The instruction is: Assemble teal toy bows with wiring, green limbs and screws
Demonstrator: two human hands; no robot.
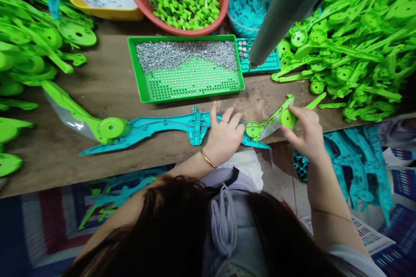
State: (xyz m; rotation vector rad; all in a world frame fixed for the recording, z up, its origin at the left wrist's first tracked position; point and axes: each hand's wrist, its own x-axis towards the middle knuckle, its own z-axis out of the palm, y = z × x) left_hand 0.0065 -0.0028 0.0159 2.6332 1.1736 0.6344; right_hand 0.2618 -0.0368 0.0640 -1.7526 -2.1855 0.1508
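A long blue plastic toy bow body (156,124) lies across the bench, with a green arm and round green hub (112,128) joined at its left end. My left hand (224,138) rests on the right half of the bow body, fingers spread and bent over it; its thumb is hidden. At the right end, another green hub (253,130) sits with a clear plastic strip (269,128) and a thin green edge rising from it. My right hand (305,132) pinches a green plastic arm with a round disc (287,118) between thumb and fingers, against that strip.
Beyond the bow, a green tray (195,93) holds small metal screws. Behind stand a red bowl (175,28) of green pieces and a yellow bin (104,11) of white pieces. A dark pole-like tool (276,17) slants down at right. Green parts (351,39) pile up on both sides.
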